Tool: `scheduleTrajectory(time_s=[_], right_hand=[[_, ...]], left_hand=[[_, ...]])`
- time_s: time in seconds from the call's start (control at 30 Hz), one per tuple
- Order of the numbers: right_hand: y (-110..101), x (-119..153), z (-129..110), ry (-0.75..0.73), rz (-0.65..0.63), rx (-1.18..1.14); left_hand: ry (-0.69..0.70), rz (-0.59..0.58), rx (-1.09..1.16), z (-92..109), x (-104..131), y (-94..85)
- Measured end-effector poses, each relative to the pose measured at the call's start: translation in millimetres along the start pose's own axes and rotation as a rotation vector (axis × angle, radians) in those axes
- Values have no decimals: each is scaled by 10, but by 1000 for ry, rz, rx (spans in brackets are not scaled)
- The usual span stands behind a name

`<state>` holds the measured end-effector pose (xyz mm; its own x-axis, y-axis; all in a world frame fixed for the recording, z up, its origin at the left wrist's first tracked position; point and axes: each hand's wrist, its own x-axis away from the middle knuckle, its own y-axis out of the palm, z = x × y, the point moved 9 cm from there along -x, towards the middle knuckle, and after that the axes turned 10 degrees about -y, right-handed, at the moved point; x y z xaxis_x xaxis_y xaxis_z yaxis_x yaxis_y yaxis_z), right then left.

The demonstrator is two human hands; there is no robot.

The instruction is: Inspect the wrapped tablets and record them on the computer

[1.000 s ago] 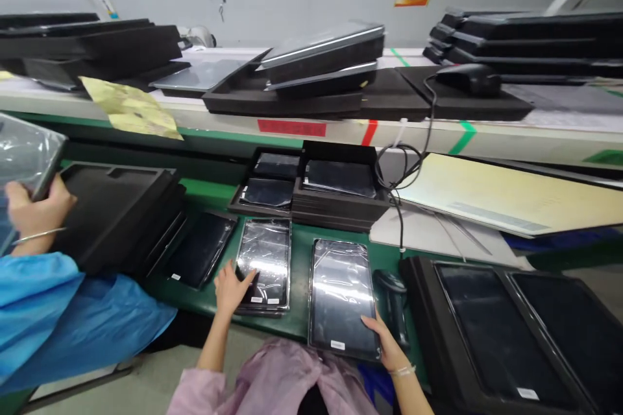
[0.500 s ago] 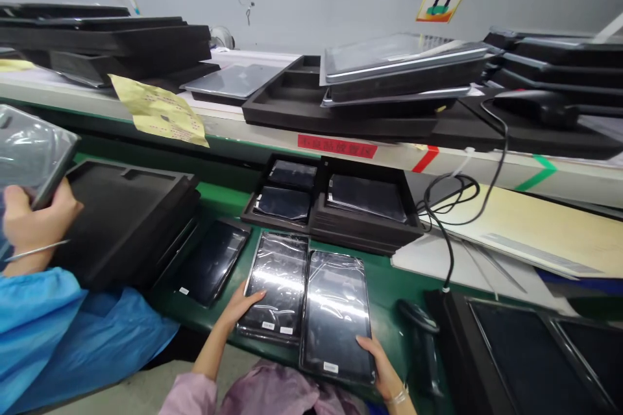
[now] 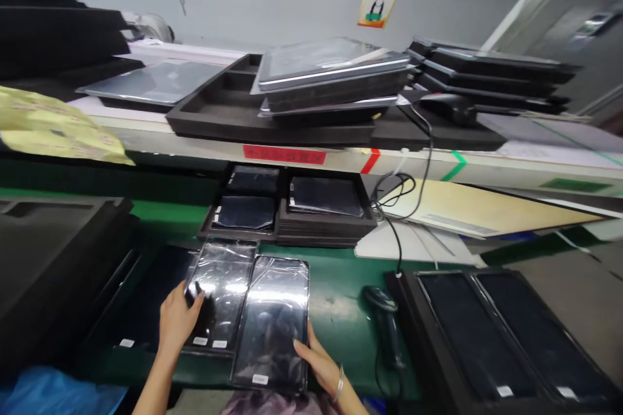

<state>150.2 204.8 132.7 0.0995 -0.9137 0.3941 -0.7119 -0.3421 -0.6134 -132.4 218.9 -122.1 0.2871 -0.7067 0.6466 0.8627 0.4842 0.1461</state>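
My left hand (image 3: 178, 318) grips the left edge of a film-wrapped tablet (image 3: 221, 295), thumb on its face and fingers at its side. Two small white labels sit near that tablet's lower end. My right hand (image 3: 318, 360) holds a second wrapped tablet (image 3: 272, 324) by its lower right edge, with the thumb on the glass. This one carries a single white label and overlaps the first one's right side. Further left, a darker tablet (image 3: 156, 292) lies on the green mat (image 3: 335, 279), partly behind my left hand.
A barcode scanner (image 3: 384, 318) stands right of my hands. Beyond it, a black foam tray (image 3: 428, 337) holds two tablets. Foam trays (image 3: 326, 230) with screens sit at the back under a shelf (image 3: 204, 142). Stacked black trays (image 3: 43, 259) are at left; a cable (image 3: 399, 240) hangs down.
The view has turned right, so everything appears further left. Both hands still hold their tablets. A neighbour's hand with a plastic-covered piece has left the view; the right-hand tray shows more fully.
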Motion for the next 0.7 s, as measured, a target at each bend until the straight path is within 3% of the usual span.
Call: scheduleTrajectory(time_s=[0.03,0.1,0.2,0.3,0.37,0.43,0.5,0.57,0.7], right_hand=[[-132,-14,-97,-19,2,149],[-546,-4,-403,-114,121,488],[-1298,245,-949,-278,488,914],[-1943,597,-1130,-235,764,1128],[-2308,718,-965,-86,805,1065],[-2552,717,-640,92,718,856],[-2648,657,-405,185,596,702],[-2718,613,-388,179,553,719],[-2858,609,-523,177,582,855]], left_hand=[[64,22,28,223,111,56],[156,-74,169,693,420,372],[216,-420,376,1341,1077,1256],[17,-791,574,1645,1728,2324],[-286,-851,707,1607,1948,2912],[-561,-806,775,1508,1996,3339],[-712,-742,783,1463,1882,3604],[-772,-664,795,1476,1643,3736],[-845,-499,874,1551,1181,3814]])
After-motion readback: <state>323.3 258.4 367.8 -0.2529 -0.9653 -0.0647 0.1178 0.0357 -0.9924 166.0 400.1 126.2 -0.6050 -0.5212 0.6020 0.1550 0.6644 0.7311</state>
